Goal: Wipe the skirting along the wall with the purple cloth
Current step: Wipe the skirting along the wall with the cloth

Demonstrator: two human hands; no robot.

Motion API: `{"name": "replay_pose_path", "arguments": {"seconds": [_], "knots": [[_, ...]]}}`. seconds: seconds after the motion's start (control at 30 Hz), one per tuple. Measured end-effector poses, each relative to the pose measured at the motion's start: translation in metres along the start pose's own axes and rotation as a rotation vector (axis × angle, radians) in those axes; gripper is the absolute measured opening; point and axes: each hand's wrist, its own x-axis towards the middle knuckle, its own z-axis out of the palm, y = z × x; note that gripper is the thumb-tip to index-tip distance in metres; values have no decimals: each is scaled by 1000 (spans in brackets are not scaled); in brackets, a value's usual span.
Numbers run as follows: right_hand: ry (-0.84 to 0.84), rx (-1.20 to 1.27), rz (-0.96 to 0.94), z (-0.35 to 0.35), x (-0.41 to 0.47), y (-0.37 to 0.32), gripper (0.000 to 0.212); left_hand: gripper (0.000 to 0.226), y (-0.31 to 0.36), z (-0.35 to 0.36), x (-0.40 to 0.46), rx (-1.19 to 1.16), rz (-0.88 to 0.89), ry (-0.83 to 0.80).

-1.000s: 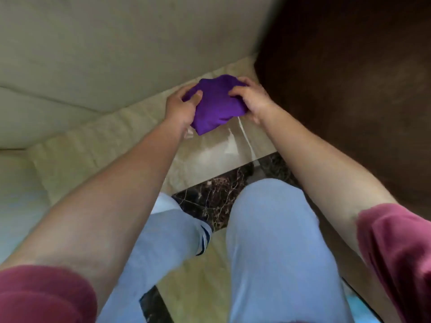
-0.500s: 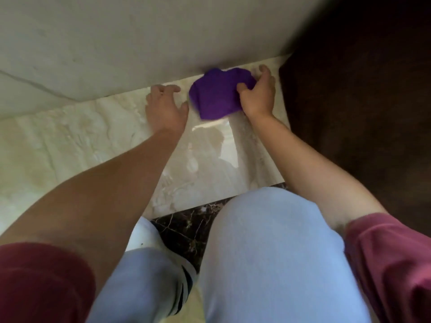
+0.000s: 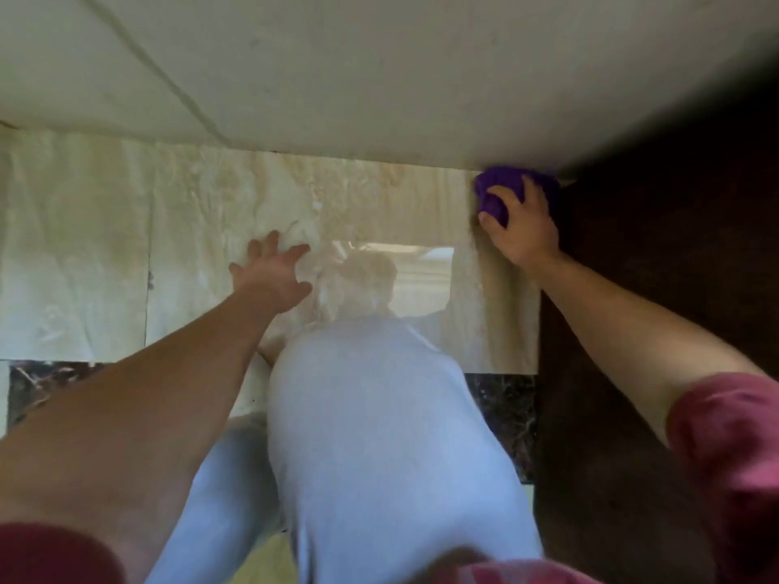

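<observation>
The wall (image 3: 379, 69) is big and pale and fills the top of the view. Under it is the shiny cream floor (image 3: 84, 255). It is so glossy that it shows a reflection. A shiny floor like that could be slippery, so a hand pressed on it might slide away.

On the right stands a big dark brown thing (image 3: 674, 288), maybe a door or a cupboard. I cannot tell which. It is very close to the wiping spot, so knuckles could bump it if the wipe starts with a hard push.

The person kneels in pale blue trousers (image 3: 379, 436), leaning far forward. Leaning that far could make them tip over.

The left hand (image 3: 269, 276) is open with fingers spread. It is low over the floor, and I cannot tell if it is pressing down. If it is not, it will not stop a wobble.

The right hand (image 3: 518, 225) is closed around the purple cloth (image 3: 501, 191), which is bunched up. The cloth sits right in the corner, where the wall meets the floor, beside the dark thing. The skirting itself is hard to see from this high up. A bunched cloth touches only a little bit, so dusty strips could be missed. It could also slip out of the fingers.
</observation>
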Motion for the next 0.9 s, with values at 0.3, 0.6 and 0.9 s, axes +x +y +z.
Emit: {"name": "replay_pose_path", "arguments": {"seconds": [0.3, 0.6, 0.9], "knots": [[55, 109, -6, 48, 3, -99, 56, 94, -54, 36, -6, 3, 21, -69], [-123, 134, -490, 61, 12, -197, 60, 90, -70, 17, -6, 105, 55, -114], [248, 131, 103, 57, 3, -113, 60, 87, -131, -15, 9, -73, -217, 114]]}}
